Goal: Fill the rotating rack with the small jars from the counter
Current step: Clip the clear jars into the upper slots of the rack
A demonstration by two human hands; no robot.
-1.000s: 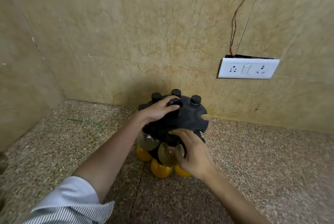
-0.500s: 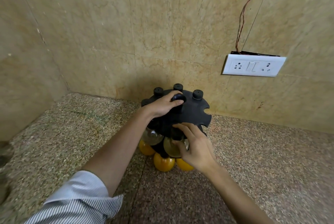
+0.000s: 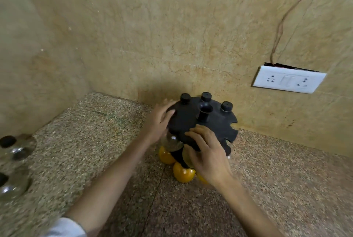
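Mostly motion blur, so exact contact was hard to judge. The right hand hid the front slots of the rack; only three jar caps showed along its back rim. Two loose jars were cut off at the left edge of the counter. Versus a second ago: the left hand was off the centre handle and sat at the disc's left rim, fingers spread. The right hand had released its jar, fingers straight over the front rim. The rack stood on the counter by the back wall.
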